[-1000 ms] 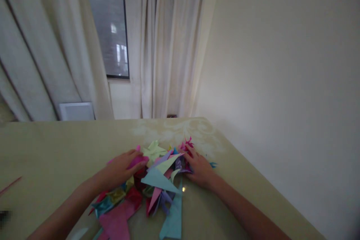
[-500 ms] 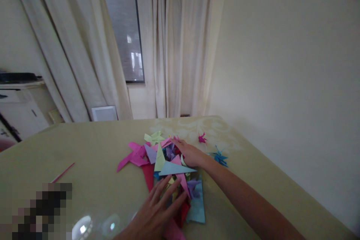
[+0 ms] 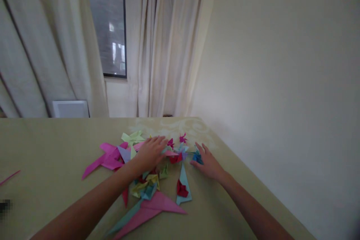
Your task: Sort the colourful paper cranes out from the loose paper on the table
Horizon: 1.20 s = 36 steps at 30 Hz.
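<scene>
A spread pile of coloured folded paper shapes [image 3: 149,180] lies on the yellow-green table [image 3: 50,157]. My left hand [image 3: 150,152] rests flat on the far part of the pile, fingers stretched out over pink and light green pieces. My right hand [image 3: 207,163] lies flat at the pile's right edge, fingers spread, touching a small blue folded piece [image 3: 196,156]. A long pink paper shape [image 3: 105,157] sticks out to the left. A large pink triangle [image 3: 153,210] and a light blue pointed piece [image 3: 183,185] lie nearest me.
A thin pink strip [image 3: 9,177] lies at the table's left edge. White curtains [image 3: 165,45] and a dark window [image 3: 105,22] stand behind the table. A cream wall [image 3: 281,82] runs along the table's right side.
My left hand moved from the near side of the pile to its far side. My right hand slid right to the blue piece. The papers are spread wider.
</scene>
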{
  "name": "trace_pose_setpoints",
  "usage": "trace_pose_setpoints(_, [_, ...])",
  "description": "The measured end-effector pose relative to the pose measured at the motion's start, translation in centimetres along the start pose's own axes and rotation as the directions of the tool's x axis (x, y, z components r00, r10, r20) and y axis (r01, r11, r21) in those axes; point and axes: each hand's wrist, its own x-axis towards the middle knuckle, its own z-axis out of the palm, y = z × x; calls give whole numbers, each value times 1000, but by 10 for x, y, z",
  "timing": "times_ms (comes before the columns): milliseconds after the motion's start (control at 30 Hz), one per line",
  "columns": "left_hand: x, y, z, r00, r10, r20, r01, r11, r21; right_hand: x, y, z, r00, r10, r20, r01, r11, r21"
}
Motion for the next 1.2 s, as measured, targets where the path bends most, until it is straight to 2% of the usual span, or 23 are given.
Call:
trace_pose_setpoints(67, [-1, -38, -6, 985, -166, -46, 165, 986, -9, -1, 1, 11, 998, -55, 43, 52, 997, 62])
trace_pose_setpoints(100, [-6, -57, -7, 962, -265, -61, 265, 964, -19, 1, -2, 15, 995, -90, 50, 85, 993, 86])
trace_pose_setpoints(167, [-24, -92, -6, 878, -479, -14, 477, 876, -74, 12, -12, 20, 988, -147, 49, 140, 983, 116])
trace_pose_setpoints(200, [-36, -105, -5, 852, -519, 62, 523, 841, -137, 19, -20, 21, 984, -174, 43, 167, 977, 131])
trace_pose_setpoints(267, [-63, -117, -3, 852, -487, 191, 522, 820, -237, 38, -36, 23, 969, -243, 36, 234, 959, 162])
trace_pose_setpoints(300, [-77, -116, -3, 869, -443, 222, 492, 823, -284, 49, -46, 24, 956, -290, 37, 280, 944, 174])
trace_pose_setpoints(367, [-103, -100, -4, 906, -369, 209, 422, 833, -358, 68, -67, 28, 916, -398, 48, 384, 905, 182])
trace_pose_setpoints(500, [-142, -41, -11, 939, -305, 159, 343, 855, -389, 96, -115, 38, 810, -581, 83, 559, 807, 192])
trace_pose_setpoints(633, [-158, 13, -17, 985, -131, 112, 159, 941, -298, 101, -153, 42, 701, -709, 82, 667, 692, 277])
trace_pose_setpoints(700, [-156, 32, -16, 995, -53, 84, 70, 973, -220, 94, -161, 39, 656, -754, 41, 698, 626, 348])
trace_pose_setpoints(767, [-147, 44, -13, 997, 18, 80, -8, 992, -125, 84, -158, 32, 646, -762, 41, 664, 588, 461])
trace_pose_setpoints(867, [-118, 49, -7, 989, 126, 79, -127, 992, 8, 65, -138, 14, 683, -717, 137, 526, 614, 589])
trace_pose_setpoints(933, [-94, 42, -6, 986, 155, 55, -158, 986, 61, 49, -119, 0, 737, -667, 110, 507, 653, 563])
trace_pose_setpoints(1033, [-57, 13, -8, 999, 51, -2, -50, 995, 91, 13, -98, -15, 850, -526, -32, 498, 780, 379])
trace_pose_setpoints(1100, [-38, -15, -9, 994, -111, -9, 111, 989, 94, -20, -93, -12, 886, -461, -57, 459, 851, 254])
trace_pose_setpoints(1167, [-26, -46, -8, 961, -275, 39, 270, 958, 100, -56, -97, 3, 855, -519, -22, 514, 839, 179])
trace_pose_setpoints(1200, [-23, -61, -6, 934, -350, 69, 343, 935, 93, -72, -100, 13, 809, -588, 4, 580, 800, 153])
